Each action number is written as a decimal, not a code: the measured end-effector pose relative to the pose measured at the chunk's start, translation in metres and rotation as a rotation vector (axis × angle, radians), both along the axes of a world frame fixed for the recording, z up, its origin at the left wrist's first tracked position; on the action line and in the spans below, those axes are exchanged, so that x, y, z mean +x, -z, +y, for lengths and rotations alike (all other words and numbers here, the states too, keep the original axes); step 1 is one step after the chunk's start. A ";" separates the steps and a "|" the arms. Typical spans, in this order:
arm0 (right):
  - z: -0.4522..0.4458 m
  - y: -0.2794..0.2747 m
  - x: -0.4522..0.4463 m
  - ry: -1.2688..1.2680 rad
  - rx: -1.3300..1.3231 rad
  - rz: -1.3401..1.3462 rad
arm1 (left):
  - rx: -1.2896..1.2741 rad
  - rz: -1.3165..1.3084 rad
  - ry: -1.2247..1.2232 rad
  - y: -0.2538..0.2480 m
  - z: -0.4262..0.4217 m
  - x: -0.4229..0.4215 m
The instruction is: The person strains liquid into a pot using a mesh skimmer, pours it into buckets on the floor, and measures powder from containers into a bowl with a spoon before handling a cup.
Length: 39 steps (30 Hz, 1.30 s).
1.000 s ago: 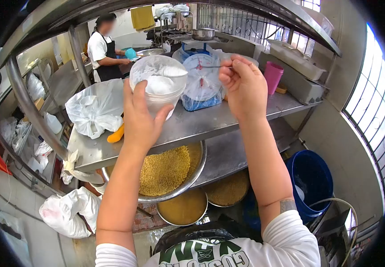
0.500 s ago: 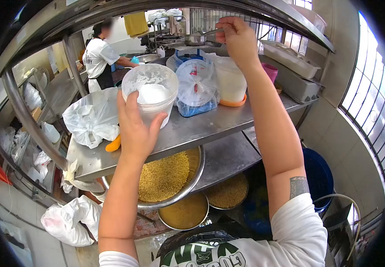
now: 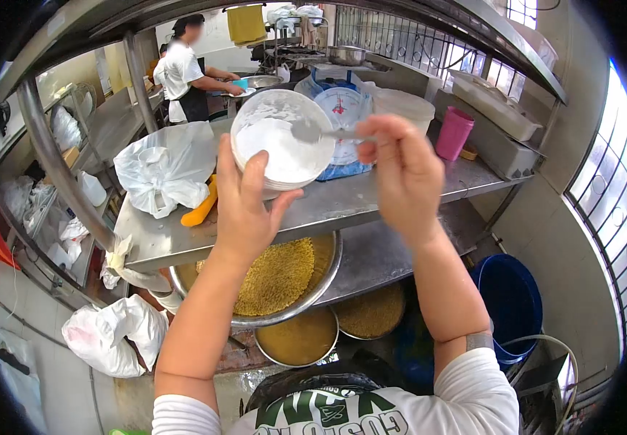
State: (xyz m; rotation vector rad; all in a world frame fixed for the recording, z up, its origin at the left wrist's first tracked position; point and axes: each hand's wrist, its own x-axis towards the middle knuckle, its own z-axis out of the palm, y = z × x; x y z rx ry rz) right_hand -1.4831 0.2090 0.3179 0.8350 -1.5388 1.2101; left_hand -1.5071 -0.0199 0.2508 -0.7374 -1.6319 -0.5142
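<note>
Near the middle of the frame, the left hand [image 3: 247, 214] grips a tub [image 3: 295, 177] with white powder [image 3: 277, 152] in it. Just right, the right hand [image 3: 409, 177] pinches a spoon [image 3: 348, 135], its blurry end over the tub. Low in the frame, under the table [image 3: 328, 205], sits a big bowl of yellow bits [image 3: 273, 279]. On the table are a white bag [image 3: 165, 174] at left, a scale [image 3: 349, 109] behind the tub, and a pink cup [image 3: 454, 133] at right. Far off, upper left, stands a person [image 3: 183, 76].
</note>
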 end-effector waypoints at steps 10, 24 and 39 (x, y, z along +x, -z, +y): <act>-0.013 0.024 -0.007 -0.438 -0.390 -0.492 | 0.001 -0.016 0.007 -0.001 0.008 0.004; -0.004 0.021 -0.013 -0.389 -0.431 -0.487 | 0.006 -0.030 -0.021 -0.005 0.008 0.001; -0.004 0.018 -0.020 -0.581 -0.622 -0.480 | 0.027 -0.055 0.005 -0.009 0.003 -0.006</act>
